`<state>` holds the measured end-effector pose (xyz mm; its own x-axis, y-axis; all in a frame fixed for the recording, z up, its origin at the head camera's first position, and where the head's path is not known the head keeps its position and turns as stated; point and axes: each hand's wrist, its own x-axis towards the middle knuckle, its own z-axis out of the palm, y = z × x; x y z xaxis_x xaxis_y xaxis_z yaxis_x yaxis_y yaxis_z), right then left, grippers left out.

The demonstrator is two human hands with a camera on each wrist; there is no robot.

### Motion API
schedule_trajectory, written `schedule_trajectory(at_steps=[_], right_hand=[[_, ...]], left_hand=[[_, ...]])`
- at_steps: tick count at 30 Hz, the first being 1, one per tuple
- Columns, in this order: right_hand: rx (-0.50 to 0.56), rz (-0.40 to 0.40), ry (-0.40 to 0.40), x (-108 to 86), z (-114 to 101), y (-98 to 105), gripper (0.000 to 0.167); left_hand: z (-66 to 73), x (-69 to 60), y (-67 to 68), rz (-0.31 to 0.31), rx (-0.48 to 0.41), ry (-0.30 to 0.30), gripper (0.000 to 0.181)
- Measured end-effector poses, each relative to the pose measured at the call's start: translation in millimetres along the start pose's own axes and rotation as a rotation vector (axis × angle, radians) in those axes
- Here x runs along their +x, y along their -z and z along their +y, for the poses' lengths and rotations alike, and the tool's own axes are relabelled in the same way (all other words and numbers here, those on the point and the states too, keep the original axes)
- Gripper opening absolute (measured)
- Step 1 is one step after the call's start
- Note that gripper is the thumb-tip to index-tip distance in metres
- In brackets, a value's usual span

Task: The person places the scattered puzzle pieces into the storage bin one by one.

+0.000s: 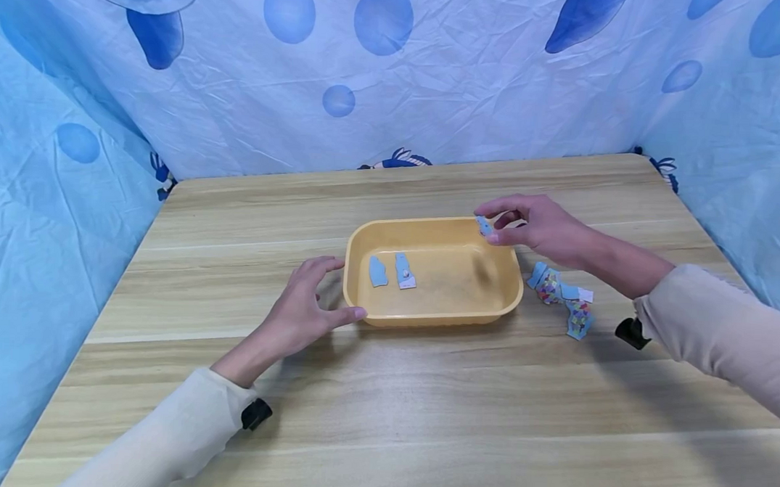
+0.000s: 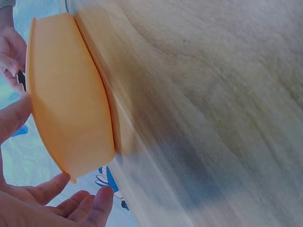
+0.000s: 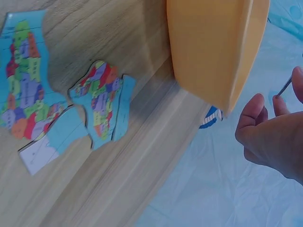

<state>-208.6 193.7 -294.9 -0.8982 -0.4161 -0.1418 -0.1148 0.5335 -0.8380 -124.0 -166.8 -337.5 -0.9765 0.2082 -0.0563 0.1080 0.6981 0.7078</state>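
A yellow plastic tray (image 1: 431, 319) stands on the table, and two light-blue puzzle pieces, one (image 1: 378, 271) and another (image 1: 405, 270), lie in its left half. My left hand (image 1: 305, 298) touches the tray's left end, thumb at the near corner and fingers along the rim, spread rather than curled. Over the tray's far right corner, my right hand (image 1: 541, 225) pinches a small blue puzzle piece (image 1: 484, 226) between thumb and fingers. In the right wrist view that piece shows only as a thin edge. Several map puzzle pieces (image 3: 102, 101), printed with colourful regions, lie right of the tray, below the right forearm.
The wooden table (image 1: 409, 404) reaches back to a blue plastic curtain (image 1: 436, 93) with bubble prints, which also hangs on both sides. Black clips, one (image 1: 255, 414) and another (image 1: 633, 332), sit at the sleeve cuffs.
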Motion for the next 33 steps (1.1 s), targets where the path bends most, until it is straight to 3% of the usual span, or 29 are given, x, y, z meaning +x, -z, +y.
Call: schedule_trajectory(at_steps=[15,27,33], right_hand=[[-0.016,-0.023,0.027,18.1,-3.7,-21.9,0.045],[0.011,-0.095,0.025,33.5,-0.6,-44.0,0.047],[0.006,-0.102,-0.015,38.2,0.3,-53.9,0.046]], left_hand=[[-0.5,1.4,-1.2,0.001,-0.017,-0.007,0.083],[-0.3,1.5,-1.4,-0.004,-0.020,-0.005,0.084],[-0.8,1.4,-1.7,-0.007,-0.032,-0.005,0.083]])
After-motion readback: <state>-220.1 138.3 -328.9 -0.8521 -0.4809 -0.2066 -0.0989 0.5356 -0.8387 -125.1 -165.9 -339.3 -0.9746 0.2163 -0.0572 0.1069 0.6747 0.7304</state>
